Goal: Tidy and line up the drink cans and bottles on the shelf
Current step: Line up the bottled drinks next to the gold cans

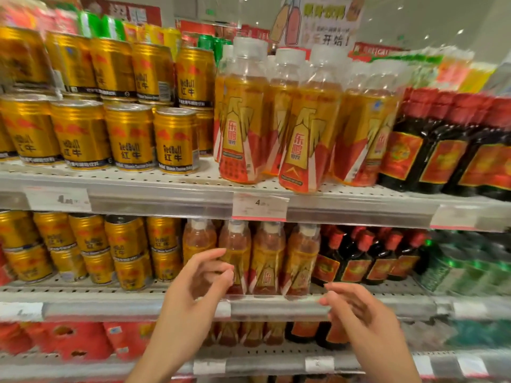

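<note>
Gold drink cans (130, 136) stand stacked on the left of the upper shelf (154, 186), with orange bottles (243, 117) in the middle and dark red-capped bottles (442, 145) to the right. The middle shelf (276, 302) repeats this order: gold cans (124, 244), orange bottles (265, 258), dark bottles (359, 258). My left hand (199, 277) hovers in front of the leftmost orange bottles there, fingers loosely curled and holding nothing. My right hand (359, 310) is raised below the middle shelf's front rail, fingers relaxed and empty.
Price tags (260, 205) hang along the shelf rails. Green bottles (464, 266) fill the right of the middle shelf. Red packs (69, 341) sit on the lower shelf at left. A paper sign (318, 20) hangs above the top row.
</note>
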`<action>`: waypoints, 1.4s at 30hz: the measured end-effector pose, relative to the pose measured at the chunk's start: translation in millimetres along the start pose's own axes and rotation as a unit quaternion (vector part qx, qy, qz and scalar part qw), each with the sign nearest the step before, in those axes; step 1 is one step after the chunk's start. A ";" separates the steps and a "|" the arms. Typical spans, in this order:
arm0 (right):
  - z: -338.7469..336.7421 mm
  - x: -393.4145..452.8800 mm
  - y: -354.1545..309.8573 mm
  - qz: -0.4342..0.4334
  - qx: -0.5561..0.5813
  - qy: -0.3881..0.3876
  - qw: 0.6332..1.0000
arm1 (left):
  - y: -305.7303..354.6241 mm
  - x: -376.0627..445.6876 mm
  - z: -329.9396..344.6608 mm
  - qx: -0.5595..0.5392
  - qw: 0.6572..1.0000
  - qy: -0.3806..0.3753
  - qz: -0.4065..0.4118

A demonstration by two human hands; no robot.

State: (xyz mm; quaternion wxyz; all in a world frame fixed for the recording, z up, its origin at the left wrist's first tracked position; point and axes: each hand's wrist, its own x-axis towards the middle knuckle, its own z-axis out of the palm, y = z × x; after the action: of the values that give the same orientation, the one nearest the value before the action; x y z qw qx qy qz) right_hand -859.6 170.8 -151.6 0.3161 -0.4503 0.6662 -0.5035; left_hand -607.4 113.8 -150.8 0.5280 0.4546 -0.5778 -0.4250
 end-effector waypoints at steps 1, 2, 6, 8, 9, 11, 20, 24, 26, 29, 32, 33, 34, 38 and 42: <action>-1.9 1.4 -2.3 -0.003 -0.001 0.006 1.000 | 3.7 2.6 0.9 0.002 1.000 -0.003 0.013; -3.7 2.2 -5.7 -0.010 -0.003 0.011 1.000 | 8.1 5.7 0.7 0.005 1.000 -0.007 0.025; -7.5 4.4 -32.6 -0.056 -0.017 0.026 0.998 | 25.6 19.1 -5.8 0.012 0.996 -0.007 0.083; -6.0 7.8 -51.9 -0.104 -0.044 0.033 0.993 | 37.9 25.1 -10.6 0.017 0.993 -0.011 0.115; -5.4 10.5 -62.0 -0.129 -0.058 0.037 0.989 | 44.2 28.3 -13.0 0.023 0.991 -0.014 0.131; -4.4 16.5 -83.5 -0.180 -0.082 0.042 0.979 | 58.8 35.5 -17.2 0.046 0.985 -0.018 0.167; 6.1 63.3 -183.7 -0.390 -0.142 0.194 0.889 | 137.1 99.8 -31.5 0.233 0.907 0.050 0.348; 16.3 95.0 -212.7 -0.406 -0.218 0.221 0.860 | 176.4 137.3 -30.3 0.313 0.885 0.054 0.340; 21.5 105.2 -216.2 -0.413 -0.247 0.210 0.851 | 190.8 152.4 -29.0 0.324 0.890 0.026 0.320; 22.8 115.2 -209.0 -0.432 -0.246 0.201 0.844 | 199.9 165.6 -26.1 0.334 0.889 -0.022 0.313; 20.3 120.9 -204.9 -0.448 -0.215 0.202 0.844 | 201.7 170.0 -23.7 0.312 0.899 -0.059 0.303; 20.4 122.7 -204.2 -0.451 -0.211 0.205 0.843 | 202.3 171.1 -23.8 0.304 0.903 -0.065 0.297; 21.3 124.7 -203.5 -0.453 -0.207 0.208 0.842 | 203.2 171.8 -23.9 0.299 0.905 -0.070 0.294; 29.2 130.5 -200.9 -0.457 -0.182 0.229 0.840 | 202.1 171.8 -26.4 0.294 0.901 -0.059 0.313; 34.0 134.4 -198.9 -0.459 -0.174 0.249 0.835 | 197.3 177.2 -34.6 0.305 0.897 -0.023 0.320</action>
State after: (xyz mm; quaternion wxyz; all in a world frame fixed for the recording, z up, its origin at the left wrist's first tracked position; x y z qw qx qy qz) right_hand -826.9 16.8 32.8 -0.2111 -0.6111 0.5162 -0.5617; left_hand -593.2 -14.7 83.3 0.4576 0.3742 -0.8052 -0.0469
